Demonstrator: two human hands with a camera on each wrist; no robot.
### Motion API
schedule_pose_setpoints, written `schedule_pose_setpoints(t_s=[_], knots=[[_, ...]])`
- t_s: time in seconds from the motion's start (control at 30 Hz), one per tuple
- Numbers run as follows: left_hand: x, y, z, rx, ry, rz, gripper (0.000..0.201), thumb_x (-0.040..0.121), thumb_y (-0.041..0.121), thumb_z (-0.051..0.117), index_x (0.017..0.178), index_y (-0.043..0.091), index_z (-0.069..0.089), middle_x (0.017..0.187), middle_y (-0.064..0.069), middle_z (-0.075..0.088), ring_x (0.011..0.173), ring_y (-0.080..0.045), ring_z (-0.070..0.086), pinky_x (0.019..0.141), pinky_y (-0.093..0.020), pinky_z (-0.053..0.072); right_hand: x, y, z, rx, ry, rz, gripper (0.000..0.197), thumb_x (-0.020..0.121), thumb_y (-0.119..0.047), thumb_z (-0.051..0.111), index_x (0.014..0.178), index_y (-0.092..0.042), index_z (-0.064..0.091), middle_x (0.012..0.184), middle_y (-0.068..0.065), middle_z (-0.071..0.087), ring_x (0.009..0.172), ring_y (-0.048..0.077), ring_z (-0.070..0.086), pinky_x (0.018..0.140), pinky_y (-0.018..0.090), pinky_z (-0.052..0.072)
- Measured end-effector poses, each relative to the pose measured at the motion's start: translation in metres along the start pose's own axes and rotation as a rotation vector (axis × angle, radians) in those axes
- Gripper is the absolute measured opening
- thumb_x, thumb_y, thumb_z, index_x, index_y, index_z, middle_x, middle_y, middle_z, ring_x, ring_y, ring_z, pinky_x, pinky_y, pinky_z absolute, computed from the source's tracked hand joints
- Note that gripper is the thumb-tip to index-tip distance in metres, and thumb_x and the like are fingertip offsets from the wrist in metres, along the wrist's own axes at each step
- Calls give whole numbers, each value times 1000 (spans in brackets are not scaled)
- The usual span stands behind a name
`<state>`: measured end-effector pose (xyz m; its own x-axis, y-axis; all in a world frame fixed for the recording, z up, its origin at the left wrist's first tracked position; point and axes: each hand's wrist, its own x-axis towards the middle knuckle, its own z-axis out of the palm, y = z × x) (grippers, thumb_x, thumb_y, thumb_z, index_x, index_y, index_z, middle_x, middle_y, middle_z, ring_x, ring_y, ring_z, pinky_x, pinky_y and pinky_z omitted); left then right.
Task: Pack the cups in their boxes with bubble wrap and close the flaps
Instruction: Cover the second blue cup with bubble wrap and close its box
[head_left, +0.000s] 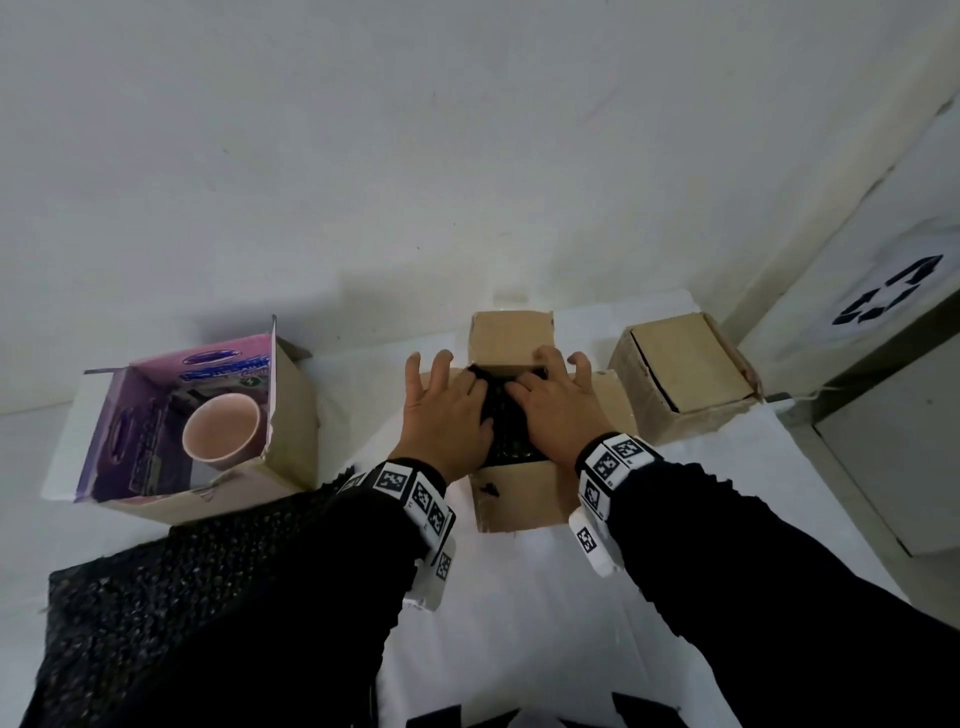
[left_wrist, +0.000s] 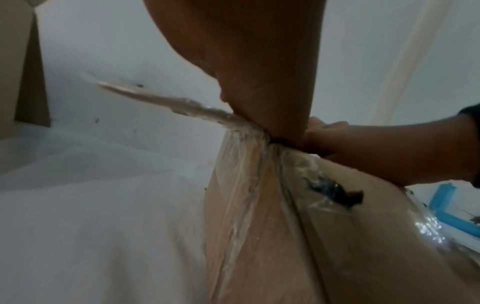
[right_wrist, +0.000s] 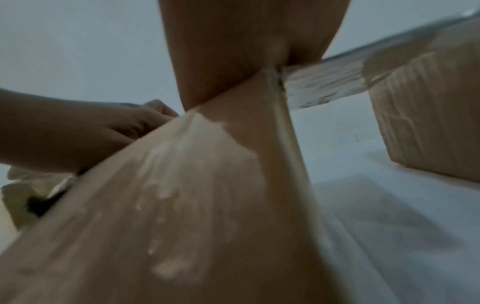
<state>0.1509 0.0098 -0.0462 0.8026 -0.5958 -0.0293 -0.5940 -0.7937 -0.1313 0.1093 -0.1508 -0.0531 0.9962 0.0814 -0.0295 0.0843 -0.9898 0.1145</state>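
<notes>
A brown cardboard box (head_left: 519, 501) stands in the middle with its flaps spread open, and black bubble wrap (head_left: 500, 408) fills its mouth. My left hand (head_left: 447, 413) and right hand (head_left: 555, 410) lie side by side on that wrap, fingers spread and pressing down. The right fingertips reach the raised far flap (head_left: 511, 338). No cup shows in this box. In the left wrist view my left palm (left_wrist: 246, 51) meets the taped box wall (left_wrist: 259, 226). The right wrist view shows my right palm (right_wrist: 246, 41) on the box edge (right_wrist: 207, 205).
At the left, an open purple-lined box (head_left: 291, 410) holds a pink cup (head_left: 223, 434) and some wrap. A closed brown box (head_left: 685, 369) stands at the right. A large black bubble wrap sheet (head_left: 208, 597) lies near the front left. A wall rises behind the white table (head_left: 519, 597).
</notes>
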Motion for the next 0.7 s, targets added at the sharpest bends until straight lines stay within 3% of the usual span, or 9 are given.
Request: schedule_pose_setpoints(t_s=[0.1, 0.17, 0.23, 0.37, 0.47, 0.57, 0.63, 0.7], knots=[[7, 2, 1, 56, -101, 27, 34, 89, 41, 32, 107, 22, 54, 114, 5, 60, 135, -33, 23, 105, -63, -22, 5, 1, -1, 2, -80, 20, 33, 93, -21, 37, 116, -26, 61, 115, -6, 64, 146, 33, 9, 108, 61, -15], [14, 4, 0, 58, -139, 29, 30, 87, 40, 31, 95, 22, 53, 106, 3, 62, 132, -32, 25, 104, -64, -25, 8, 2, -1, 3, -107, 32, 33, 92, -21, 38, 115, -27, 61, 114, -6, 64, 146, 33, 9, 107, 63, -19], [19, 5, -3, 29, -161, 16, 30, 83, 42, 30, 85, 22, 52, 97, 3, 62, 129, -32, 29, 105, -66, -22, 5, 5, -3, 13, -88, 28, 29, 87, -21, 45, 108, -26, 63, 109, -6, 67, 143, 31, 19, 109, 61, -14], [25, 4, -4, 24, -178, 10, 34, 75, 51, 32, 85, 24, 51, 98, 2, 61, 128, -30, 32, 104, -66, -25, -7, 15, 2, 11, 133, 88, 23, 71, -22, 58, 93, -21, 63, 99, -1, 67, 120, 32, 46, 109, 56, 15], [24, 4, -1, 5, -176, 11, 35, 74, 53, 34, 86, 25, 52, 102, 3, 63, 132, -30, 30, 102, -65, -27, -10, 16, 6, -3, 128, 73, 23, 75, -24, 56, 97, -21, 61, 93, -1, 70, 122, 34, 45, 110, 57, 8], [23, 2, -1, -8, -147, 32, 38, 77, 56, 32, 84, 26, 54, 98, 5, 64, 129, -28, 34, 105, -65, -23, -6, 13, 3, -28, 15, 56, 29, 83, -24, 48, 110, -20, 56, 103, 4, 70, 132, 36, 36, 111, 56, -6], [21, -1, -2, -16, -113, 32, 42, 77, 59, 33, 86, 27, 59, 95, 9, 65, 128, -26, 38, 107, -64, -18, -5, 14, 2, -35, 7, 41, 26, 84, -26, 48, 107, -19, 57, 103, 5, 70, 131, 36, 36, 111, 57, -5], [15, -5, -4, -36, -24, 36, 39, 73, 59, 47, 89, 27, 62, 93, 11, 67, 123, -26, 45, 108, -62, -8, -8, 16, -1, -34, 53, 38, 21, 80, -27, 54, 98, -19, 62, 97, 1, 70, 124, 34, 44, 111, 57, 5]])
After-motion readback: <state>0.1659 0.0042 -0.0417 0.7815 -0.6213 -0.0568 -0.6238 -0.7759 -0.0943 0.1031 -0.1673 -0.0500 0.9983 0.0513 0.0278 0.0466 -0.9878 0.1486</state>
